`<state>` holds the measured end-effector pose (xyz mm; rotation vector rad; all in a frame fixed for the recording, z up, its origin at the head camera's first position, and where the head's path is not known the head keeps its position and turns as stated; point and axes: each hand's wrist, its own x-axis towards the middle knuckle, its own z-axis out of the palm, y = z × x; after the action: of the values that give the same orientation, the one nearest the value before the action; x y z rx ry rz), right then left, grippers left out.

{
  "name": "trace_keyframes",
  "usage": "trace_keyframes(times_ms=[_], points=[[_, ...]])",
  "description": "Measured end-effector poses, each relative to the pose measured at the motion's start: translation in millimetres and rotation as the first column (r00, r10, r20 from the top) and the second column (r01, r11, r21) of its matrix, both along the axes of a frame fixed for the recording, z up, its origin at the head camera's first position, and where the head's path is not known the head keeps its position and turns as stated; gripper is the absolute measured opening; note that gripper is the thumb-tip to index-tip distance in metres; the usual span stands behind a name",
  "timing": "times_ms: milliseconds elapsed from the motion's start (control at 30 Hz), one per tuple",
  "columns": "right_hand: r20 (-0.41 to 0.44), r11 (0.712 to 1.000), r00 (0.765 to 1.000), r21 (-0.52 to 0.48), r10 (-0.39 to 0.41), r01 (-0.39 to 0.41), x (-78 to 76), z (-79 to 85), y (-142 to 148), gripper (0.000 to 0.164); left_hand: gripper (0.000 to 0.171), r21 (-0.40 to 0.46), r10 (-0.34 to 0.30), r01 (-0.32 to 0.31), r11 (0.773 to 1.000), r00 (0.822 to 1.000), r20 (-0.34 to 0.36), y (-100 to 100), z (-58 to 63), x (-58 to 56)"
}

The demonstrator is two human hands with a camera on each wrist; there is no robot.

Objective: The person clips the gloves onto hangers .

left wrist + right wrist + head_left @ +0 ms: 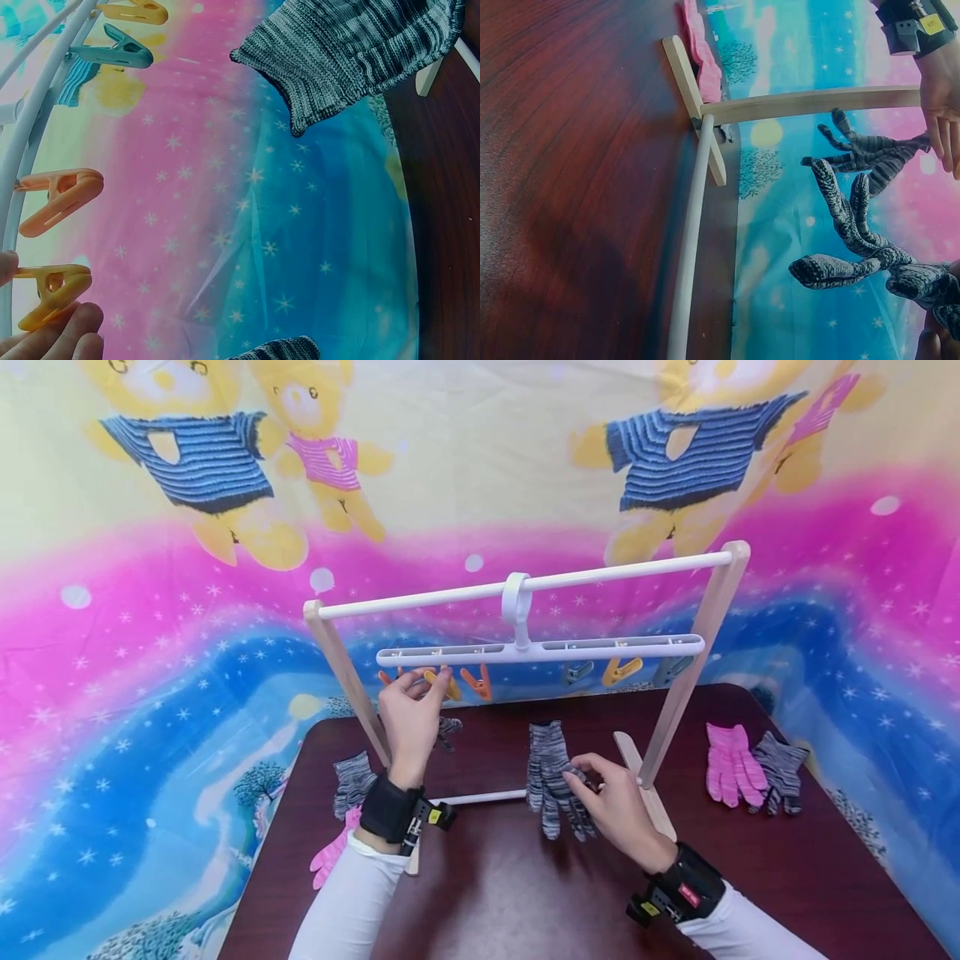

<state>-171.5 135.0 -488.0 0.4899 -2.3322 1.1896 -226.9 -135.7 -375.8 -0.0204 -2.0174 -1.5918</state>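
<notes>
A white clip hanger [525, 650] hangs by its hook from a rack. On its left half, my left hand [411, 714] has thumb and fingers around a yellow clothespin [56, 292]; an orange clothespin [64, 196] is beside it. Behind that hand a grey striped glove [874, 154] hangs fingers down, its upper end hidden by the hand. My right hand [617, 802] pinches another grey striped glove [551, 768] at its side, below the hanger and above the table. That glove's cuff points up and its fingers dangle.
The rack's white top bar [622, 572] rests on wooden posts [693, 668]; a lower white bar [480, 797] joins them. Yellow and grey-green clothespins [579, 672] hang at the right. Pink [733, 764] and grey gloves lie on the dark table [510, 893] on both sides.
</notes>
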Motion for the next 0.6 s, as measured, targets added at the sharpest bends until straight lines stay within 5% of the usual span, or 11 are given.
trace_keyframes(times_ms=[600], points=[[-0.059,0.994,0.994,-0.053,0.089,-0.092,-10.5,14.1,-15,0.016,0.035,-0.062,0.007,-0.006,0.998,1.0,0.002,5,6.4,3.3]])
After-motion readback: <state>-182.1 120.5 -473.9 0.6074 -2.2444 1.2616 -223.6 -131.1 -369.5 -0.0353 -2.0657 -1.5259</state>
